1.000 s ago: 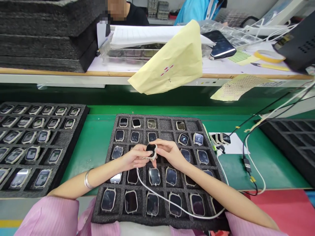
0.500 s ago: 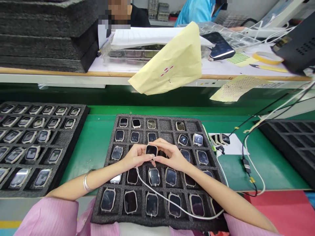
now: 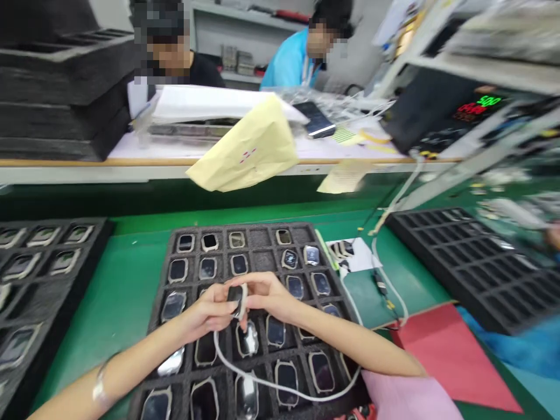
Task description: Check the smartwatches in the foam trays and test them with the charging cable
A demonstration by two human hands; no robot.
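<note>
Above the black foam tray, a smartwatch with a dark screen is tilted on its side between both hands. My left hand pinches it from the left, thumb on the screen side. The fingers of my right hand close on its top and right edge. A white cable comes from beneath my left hand and loops over the tray to the right; its end is hidden. Several other strapless watches lie in the compartments around, one smartwatch with a lit face.
Another foam tray of watches is at the left, and a foam tray at the right. A white sheet with watch parts lies beside the middle tray. A red sheet is at front right. Two people sit beyond the shelf.
The view has swung right and up. The watch has been turned from screen facing me to edge-on, still held in both hands.
</note>
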